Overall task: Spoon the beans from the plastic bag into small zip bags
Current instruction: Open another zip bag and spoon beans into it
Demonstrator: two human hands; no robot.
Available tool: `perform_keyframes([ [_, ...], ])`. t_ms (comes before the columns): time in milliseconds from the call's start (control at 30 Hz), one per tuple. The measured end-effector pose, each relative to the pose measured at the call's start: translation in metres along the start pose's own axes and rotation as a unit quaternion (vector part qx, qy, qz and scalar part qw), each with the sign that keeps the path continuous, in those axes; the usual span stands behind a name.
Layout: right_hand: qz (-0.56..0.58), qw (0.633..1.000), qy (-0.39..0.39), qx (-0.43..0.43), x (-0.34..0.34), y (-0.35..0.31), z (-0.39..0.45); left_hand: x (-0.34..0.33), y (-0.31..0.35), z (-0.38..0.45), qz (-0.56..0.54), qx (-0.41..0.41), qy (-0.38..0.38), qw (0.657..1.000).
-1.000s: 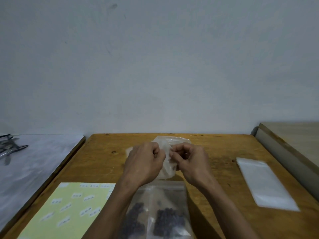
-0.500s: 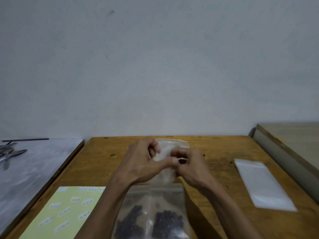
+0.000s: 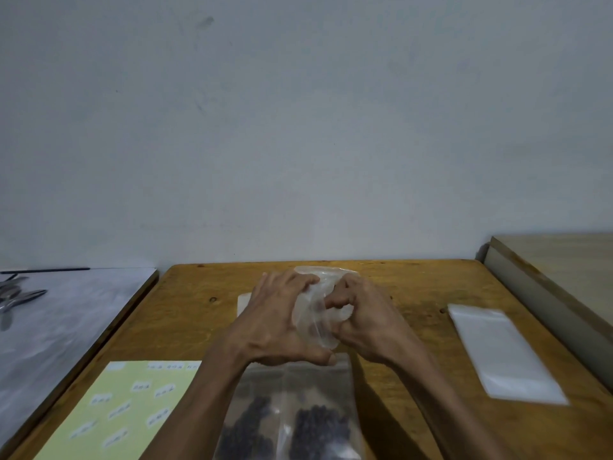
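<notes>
Already on the wooden table, nearest the person, lie two zip bags holding dark beans, while beyond them the left hand and right hand both pinch a small clear bag, seemingly unfilled, so filling remains.

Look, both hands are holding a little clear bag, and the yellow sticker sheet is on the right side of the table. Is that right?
Not quite. The left hand and right hand do hold the small clear bag, but the head view shows the yellow sticker sheet on the left side of the wooden table, not the right.
</notes>
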State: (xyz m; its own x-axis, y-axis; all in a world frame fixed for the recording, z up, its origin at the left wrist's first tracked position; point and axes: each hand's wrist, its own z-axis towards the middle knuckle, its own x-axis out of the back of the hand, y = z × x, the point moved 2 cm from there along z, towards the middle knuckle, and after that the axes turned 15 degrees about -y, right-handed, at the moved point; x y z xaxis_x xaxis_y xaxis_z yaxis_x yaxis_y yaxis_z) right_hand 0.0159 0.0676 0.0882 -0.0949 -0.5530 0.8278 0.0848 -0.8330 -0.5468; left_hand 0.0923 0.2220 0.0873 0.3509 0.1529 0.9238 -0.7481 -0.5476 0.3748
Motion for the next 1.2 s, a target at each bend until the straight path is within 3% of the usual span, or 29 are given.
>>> perform_keyframes([
  [133, -0.031, 0.997, -0.055, -0.036, 0.003, 0.002, -0.002, 0.001, -0.005, -0.003, 0.002, -0.006, -0.016, 1.000],
  [233, -0.077, 0.997, -0.009, 0.025, 0.002, -0.007, -0.002, 0.003, -0.006, -0.004, -0.016, -0.009, -0.014, 1.000],
  [333, -0.079, 0.994, -0.054, 0.048, -0.001, -0.009, 0.000, 0.007, -0.005, -0.005, -0.021, -0.020, -0.021, 0.999],
  [500, 0.066, 0.990, -0.085, 0.086, 0.011, -0.012, -0.007, 0.000, -0.016, -0.008, -0.090, -0.030, -0.018, 0.995],
  [633, 0.038, 0.992, -0.090, 0.073, -0.001, -0.008, -0.001, -0.006, -0.025, -0.006, -0.104, -0.047, -0.019, 0.993],
  [733, 0.124, 0.992, -0.008, 0.016, -0.005, 0.008, 0.006, -0.004, -0.030, -0.001, -0.106, -0.026, -0.006, 0.994],
  [800, 0.156, 0.978, 0.118, -0.072, 0.000, 0.027, 0.009, -0.002, -0.042, 0.002, -0.108, 0.012, 0.022, 0.994],
  [833, 0.112, 0.973, 0.152, -0.130, 0.000, 0.038, 0.010, -0.001, -0.048, 0.003, -0.108, 0.031, 0.024, 0.993],
  [900, 0.038, 0.964, 0.113, -0.239, -0.007, 0.060, 0.011, 0.000, -0.060, 0.007, -0.109, 0.061, 0.000, 0.992],
  [933, 0.058, 0.955, 0.083, -0.280, -0.013, 0.070, 0.011, -0.001, -0.062, 0.010, -0.111, 0.069, -0.016, 0.991],
  [1000, 0.201, 0.926, 0.069, -0.313, -0.022, 0.078, 0.012, -0.003, -0.065, 0.018, -0.118, 0.086, -0.039, 0.988],
  [1067, 0.367, 0.872, 0.094, -0.310, -0.033, 0.082, 0.015, -0.007, -0.065, 0.030, -0.129, 0.102, -0.050, 0.985],
  [1200, 0.466, 0.812, 0.161, -0.312, -0.050, 0.090, 0.034, -0.012, -0.064, 0.047, -0.145, 0.128, -0.067, 0.979],
])
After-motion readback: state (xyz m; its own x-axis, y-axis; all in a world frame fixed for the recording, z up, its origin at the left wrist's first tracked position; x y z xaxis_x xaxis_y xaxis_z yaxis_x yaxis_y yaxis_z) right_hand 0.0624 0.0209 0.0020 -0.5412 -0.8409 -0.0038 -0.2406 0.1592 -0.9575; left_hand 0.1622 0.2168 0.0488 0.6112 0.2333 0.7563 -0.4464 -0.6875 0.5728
